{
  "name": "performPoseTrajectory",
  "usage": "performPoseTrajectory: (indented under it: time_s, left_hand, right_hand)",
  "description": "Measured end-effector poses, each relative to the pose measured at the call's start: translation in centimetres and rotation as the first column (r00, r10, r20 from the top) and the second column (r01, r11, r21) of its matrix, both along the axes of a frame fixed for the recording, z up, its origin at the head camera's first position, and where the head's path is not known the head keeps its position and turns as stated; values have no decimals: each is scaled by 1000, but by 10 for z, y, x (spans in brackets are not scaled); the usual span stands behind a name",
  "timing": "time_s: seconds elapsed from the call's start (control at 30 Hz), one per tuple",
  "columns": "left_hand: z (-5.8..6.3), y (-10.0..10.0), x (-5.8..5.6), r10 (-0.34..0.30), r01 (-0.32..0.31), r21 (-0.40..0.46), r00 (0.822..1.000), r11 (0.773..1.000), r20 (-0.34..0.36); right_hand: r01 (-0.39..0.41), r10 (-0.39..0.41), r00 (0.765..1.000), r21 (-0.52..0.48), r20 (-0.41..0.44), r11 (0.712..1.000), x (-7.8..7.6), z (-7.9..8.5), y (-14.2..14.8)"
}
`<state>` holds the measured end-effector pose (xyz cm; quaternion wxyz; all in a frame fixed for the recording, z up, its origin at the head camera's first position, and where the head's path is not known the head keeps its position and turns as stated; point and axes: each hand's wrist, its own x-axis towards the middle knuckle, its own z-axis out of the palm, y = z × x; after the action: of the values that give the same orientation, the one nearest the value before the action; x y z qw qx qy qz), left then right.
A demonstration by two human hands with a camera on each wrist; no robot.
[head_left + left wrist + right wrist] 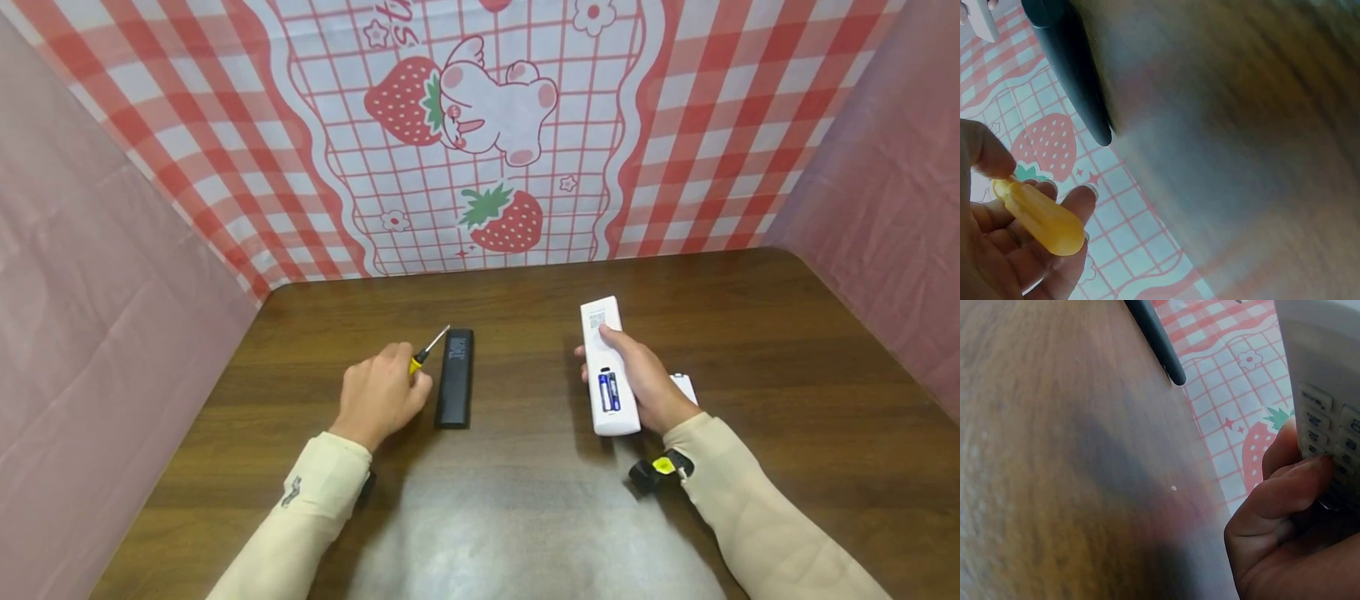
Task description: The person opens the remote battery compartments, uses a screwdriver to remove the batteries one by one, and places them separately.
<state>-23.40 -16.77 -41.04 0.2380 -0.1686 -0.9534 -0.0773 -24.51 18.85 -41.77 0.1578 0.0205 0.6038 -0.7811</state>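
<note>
My left hand point(383, 392) grips a screwdriver point(426, 353) whose metal tip points up and away; its yellow handle point(1047, 222) shows between thumb and fingers in the left wrist view. Just right of that hand, a slim black bar point(454, 379) with small printed text lies on the table, its kind unclear. My right hand point(651, 379) holds a white remote control point(609, 354), back side up in the head view. Two blue batteries point(609, 392) sit in its uncovered compartment. Buttons on the remote's front point(1319, 419) face the right wrist camera.
A small white piece point(683, 387), perhaps a battery cover, lies partly hidden behind my right wrist on the brown wooden table point(525, 500). A red-and-white checked cloth point(487, 125) hangs at the table's back. Pink cloth walls point(112, 292) stand at both sides.
</note>
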Motion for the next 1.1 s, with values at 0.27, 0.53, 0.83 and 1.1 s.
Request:
performPoseTrajectory:
  time_s: [0.27, 0.53, 0.83, 1.1]
  left_hand:
    - [2, 4, 0, 9, -10, 57, 999, 998, 34]
    - [3, 8, 1, -4, 1, 53, 998, 999, 58]
    - [2, 13, 2, -31, 30, 26, 998, 999, 47]
    - [0, 16, 2, -81, 81, 16, 997, 997, 11]
  right_hand:
    - [-4, 4, 1000, 21, -3, 1000, 0, -1, 0]
    - [-3, 3, 1000, 32, -6, 999, 0, -2, 0]
    - [-8, 7, 1000, 57, 7, 998, 0, -2, 1]
    - [-8, 7, 1000, 59, 12, 998, 0, -2, 2]
